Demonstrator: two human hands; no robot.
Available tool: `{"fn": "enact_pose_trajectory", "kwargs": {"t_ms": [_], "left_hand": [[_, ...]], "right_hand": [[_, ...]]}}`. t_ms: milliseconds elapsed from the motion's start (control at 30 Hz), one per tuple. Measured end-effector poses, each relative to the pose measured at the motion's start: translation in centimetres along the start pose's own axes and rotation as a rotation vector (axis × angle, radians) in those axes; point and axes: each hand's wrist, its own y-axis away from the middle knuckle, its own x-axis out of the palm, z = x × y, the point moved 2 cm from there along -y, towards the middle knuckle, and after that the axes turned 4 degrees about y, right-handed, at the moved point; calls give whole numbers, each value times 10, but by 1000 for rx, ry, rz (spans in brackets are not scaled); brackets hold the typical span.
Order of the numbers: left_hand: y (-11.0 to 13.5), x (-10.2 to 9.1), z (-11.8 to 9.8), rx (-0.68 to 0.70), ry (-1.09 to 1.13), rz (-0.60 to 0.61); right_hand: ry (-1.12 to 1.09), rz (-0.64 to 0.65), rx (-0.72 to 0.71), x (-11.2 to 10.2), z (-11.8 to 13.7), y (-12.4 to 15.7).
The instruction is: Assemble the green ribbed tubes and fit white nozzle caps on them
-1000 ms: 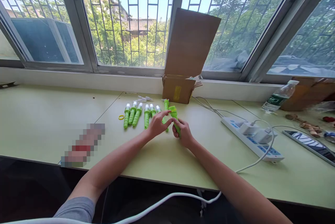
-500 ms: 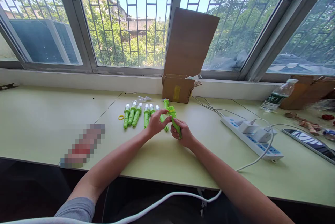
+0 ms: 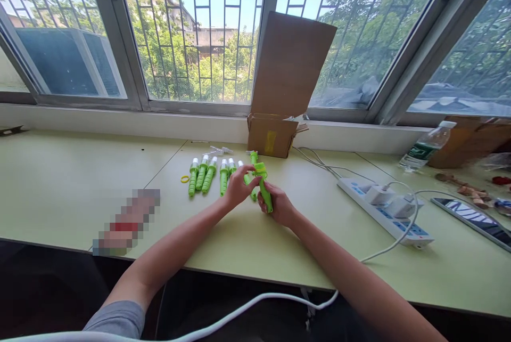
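My right hand [image 3: 279,204] is closed around the lower part of a green plastic handle [image 3: 265,196] with a wide, ridged head. The thumb and fingers of my left hand [image 3: 240,186] pinch the handle just below that head. Both hands are a little above the table. Several green tubes with white tips [image 3: 207,176] lie behind and left of my left hand, some partly covered by it. Another green piece [image 3: 254,157] lies just beyond the held handle. A yellow ring [image 3: 184,179] is at the left end of the row, and small clear plastic parts [image 3: 221,150] lie behind it.
An open cardboard box [image 3: 271,137] stands against the window sill. To the right are a white power strip [image 3: 383,211] with plugs and cables, a phone [image 3: 473,222] and a water bottle [image 3: 427,147]. A blurred-out patch [image 3: 126,225] covers something at the front left.
The green handle has turned slightly more upright, its lower end shifting left. My right-hand fingers have moved a little along it. My left hand stays at its head.
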Motion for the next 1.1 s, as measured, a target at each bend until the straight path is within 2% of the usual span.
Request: {"fn": "enact_pose_trajectory", "kwargs": {"t_ms": [433, 833, 1100], "left_hand": [[2, 3, -1, -15, 18, 27], [4, 6, -2, -10, 11, 11], [3, 7, 4, -35, -15, 3]], "right_hand": [[110, -101, -47, -2, -5, -2], [137, -109, -71, -4, -6, -1], [273, -208, -199, 0, -4, 2]]}}
